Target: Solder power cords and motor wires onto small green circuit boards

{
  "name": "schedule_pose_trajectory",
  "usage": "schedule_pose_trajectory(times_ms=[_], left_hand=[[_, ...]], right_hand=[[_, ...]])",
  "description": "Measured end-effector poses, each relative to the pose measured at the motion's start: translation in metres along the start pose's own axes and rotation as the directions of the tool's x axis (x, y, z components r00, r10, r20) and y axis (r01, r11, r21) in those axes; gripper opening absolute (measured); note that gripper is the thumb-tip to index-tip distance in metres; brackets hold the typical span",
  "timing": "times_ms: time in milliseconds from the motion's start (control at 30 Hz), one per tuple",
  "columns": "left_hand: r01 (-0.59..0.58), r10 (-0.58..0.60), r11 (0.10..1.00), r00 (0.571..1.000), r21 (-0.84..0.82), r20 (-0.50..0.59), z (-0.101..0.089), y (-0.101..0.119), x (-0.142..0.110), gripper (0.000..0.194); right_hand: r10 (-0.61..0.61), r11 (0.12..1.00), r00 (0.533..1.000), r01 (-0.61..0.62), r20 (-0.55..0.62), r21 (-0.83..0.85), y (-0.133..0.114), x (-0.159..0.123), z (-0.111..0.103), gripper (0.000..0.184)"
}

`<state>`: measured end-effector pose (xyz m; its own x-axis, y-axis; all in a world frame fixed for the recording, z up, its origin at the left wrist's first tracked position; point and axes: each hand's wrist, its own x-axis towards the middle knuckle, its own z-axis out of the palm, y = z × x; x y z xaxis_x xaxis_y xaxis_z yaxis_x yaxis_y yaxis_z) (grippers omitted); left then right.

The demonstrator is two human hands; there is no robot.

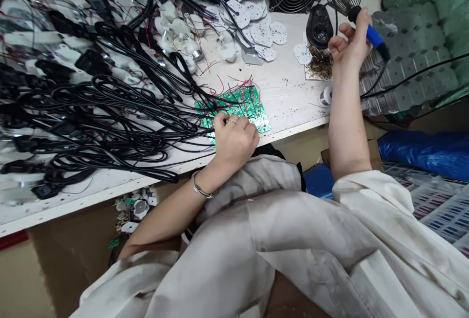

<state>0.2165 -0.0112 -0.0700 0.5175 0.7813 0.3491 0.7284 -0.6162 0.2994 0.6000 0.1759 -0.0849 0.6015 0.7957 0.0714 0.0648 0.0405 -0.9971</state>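
Holding a blue-handled soldering iron (373, 34) in the curled right hand (348, 47) at upper right, while the left hand (234, 142) is pinching its fingertips together on a green circuit board (234, 100), what they grip hidden.

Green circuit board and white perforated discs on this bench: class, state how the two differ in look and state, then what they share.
The green circuit board is squarish, while the white perforated discs are round with scalloped edges. The board carries red and black wires; the discs show none. The board lies singly under the left hand, while the discs overlap in a heap, untouched. Both lie on the white workbench.
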Motion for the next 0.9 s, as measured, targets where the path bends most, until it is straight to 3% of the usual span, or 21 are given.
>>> schedule_pose_trajectory(times_ms=[67,133,200,267,333,367,433,500,533,567,700,800,900], left_hand=[[-0.014,0.014,1.000,0.999,0.010,-0.038,-0.005,-0.002,-0.003,0.024],[-0.005,0.005,1.000,0.997,0.004,-0.072,-0.015,-0.009,-0.007,0.017],[0.051,-0.052,0.999,0.996,-0.013,-0.079,-0.031,-0.026,-0.011,0.013],[0.147,-0.147,0.989,0.987,-0.010,-0.067,-0.048,-0.050,-0.013,0.014],[0.226,-0.225,0.974,0.974,0.012,-0.028,-0.063,-0.076,-0.012,0.016],[0.241,-0.242,0.970,0.970,0.023,0.013,-0.069,-0.087,-0.010,0.018],[0.220,-0.226,0.974,0.963,0.054,0.147,-0.077,-0.101,-0.002,0.024],[0.165,-0.194,0.979,0.935,0.119,0.296,-0.079,-0.104,0.011,0.035],[0.143,-0.192,0.977,0.916,0.161,0.353,-0.079,-0.102,0.019,0.040],[0.123,-0.196,0.972,0.897,0.201,0.397,-0.078,-0.099,0.027,0.045],[0.040,-0.181,0.962,0.833,0.269,0.523,-0.075,-0.093,0.054,0.056],[0.003,-0.162,0.966,0.786,0.257,0.597,-0.079,-0.099,0.063,0.060],[0.090,-0.239,0.959,0.764,0.268,0.599,-0.084,-0.105,0.065,0.064]], right_hand=[[0.002,0.999,0.987,0.003,0.158,-0.033,0.006,-0.011,-0.004,0.068],[0.008,0.998,0.940,0.013,0.341,-0.058,0.011,-0.030,-0.002,0.066],[0.010,0.999,0.896,0.014,0.444,-0.049,0.015,-0.056,0.008,0.061],[-0.052,0.993,0.858,0.098,0.512,-0.063,0.016,-0.091,0.027,0.066],[-0.178,0.960,0.818,0.266,0.546,-0.085,0.010,-0.128,0.052,0.069],[-0.221,0.929,0.753,0.356,0.620,-0.102,0.003,-0.145,0.064,0.068],[-0.271,0.799,0.569,0.582,0.777,-0.148,-0.016,-0.172,0.087,0.061],[-0.134,0.673,0.347,0.719,0.928,-0.172,-0.039,-0.187,0.107,0.057],[-0.036,0.614,0.271,0.765,0.962,-0.193,-0.049,-0.190,0.115,0.057],[0.054,0.551,0.230,0.804,0.972,-0.222,-0.058,-0.190,0.123,0.057],[0.377,0.376,0.168,0.871,0.911,-0.317,-0.078,-0.184,0.148,0.059],[0.490,0.393,0.128,0.850,0.862,-0.350,-0.086,-0.181,0.155,0.058],[0.469,0.437,0.120,0.830,0.875,-0.348,-0.094,-0.184,0.154,0.058]])
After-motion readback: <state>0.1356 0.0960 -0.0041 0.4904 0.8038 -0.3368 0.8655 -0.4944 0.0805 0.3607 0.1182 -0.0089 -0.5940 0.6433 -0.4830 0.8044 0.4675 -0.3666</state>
